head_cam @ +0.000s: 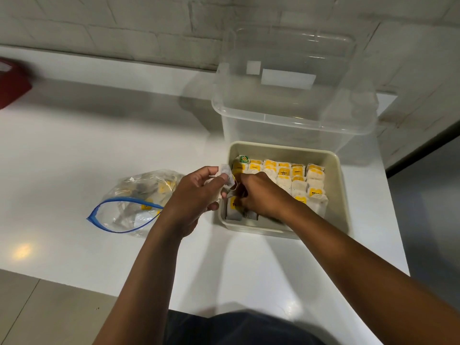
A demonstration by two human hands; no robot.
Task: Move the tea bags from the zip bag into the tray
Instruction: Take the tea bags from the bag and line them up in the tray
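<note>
A beige tray stands on the white counter, holding several rows of upright tea bags with yellow tags. My left hand hovers at the tray's left rim, pinching a white tea bag. My right hand is inside the tray's near left corner, its fingers closed on a tea bag among a few loose ones. A clear zip bag with a blue zipper lies open to the left and holds several more tea bags.
A clear plastic box stands upside down just behind the tray. A red object sits at the counter's far left. The counter's front edge runs close to my body, and its right edge lies just past the tray.
</note>
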